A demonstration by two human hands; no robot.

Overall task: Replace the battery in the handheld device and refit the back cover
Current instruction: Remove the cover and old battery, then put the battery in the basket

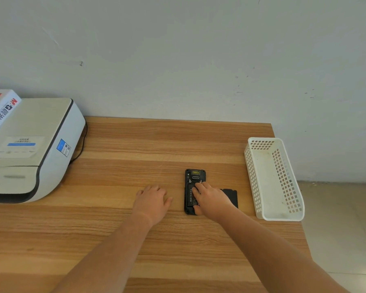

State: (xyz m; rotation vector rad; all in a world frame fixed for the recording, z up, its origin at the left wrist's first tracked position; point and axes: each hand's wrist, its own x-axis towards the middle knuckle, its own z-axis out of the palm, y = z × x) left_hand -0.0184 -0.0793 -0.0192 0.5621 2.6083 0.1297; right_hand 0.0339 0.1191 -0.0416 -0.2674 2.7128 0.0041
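Note:
A black handheld device [194, 176] lies face down on the wooden table [135, 144], its back open and a black battery [191, 198] with white print showing in the bay. My right hand [212, 200] rests on the battery, fingers spread and pressing down, thumb at the device's lower edge. The black back cover [231, 195] lies flat just right of the device, partly hidden behind my right hand. My left hand [153, 200] lies palm down on the table to the left of the device, holding nothing and apart from it.
A white perforated plastic basket [260, 187] stands at the table's right edge, empty. A large white and grey printer [34, 149] with a black cable occupies the left side, with a white box [0, 106] on top. The wall runs along the table's far edge.

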